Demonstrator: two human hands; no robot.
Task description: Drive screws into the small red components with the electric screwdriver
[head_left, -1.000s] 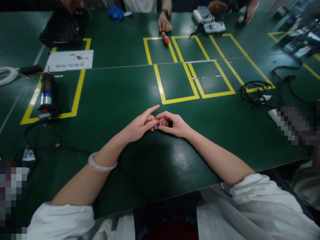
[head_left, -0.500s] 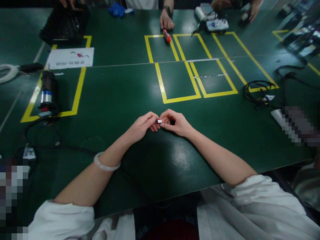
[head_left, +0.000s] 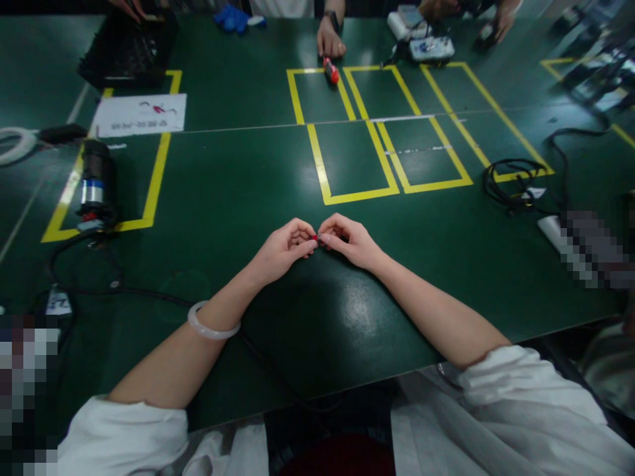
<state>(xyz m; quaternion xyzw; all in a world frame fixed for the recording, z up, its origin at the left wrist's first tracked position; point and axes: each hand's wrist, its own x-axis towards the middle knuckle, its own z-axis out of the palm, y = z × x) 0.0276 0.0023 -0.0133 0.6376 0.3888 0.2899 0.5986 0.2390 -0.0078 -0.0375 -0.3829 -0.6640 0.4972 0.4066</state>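
Note:
Between my fingertips is a small red part point(head_left: 315, 237), mostly covered, its kind too small to make out. My left hand point(head_left: 289, 247) pinches it from the left with thumb and fingers. From the right, my right hand point(head_left: 350, 240) closes thumb and fingers on its other end. Both hands meet just above the green table point(head_left: 297, 344), in front of the yellow tape outlines. A pale bangle point(head_left: 213, 322) circles my left wrist.
To the left stands a black cylindrical tool point(head_left: 96, 178) with a cable, near a printed white sheet point(head_left: 141, 114) and a black tray point(head_left: 126, 56). Across the table, another person's hand point(head_left: 331, 39) touches a red tool point(head_left: 331, 71). A coiled black cable point(head_left: 510, 182) lies right.
My fingers have shifted their grip and turned the small part. Its shiny metal face showed before; now only a bit of red shows.

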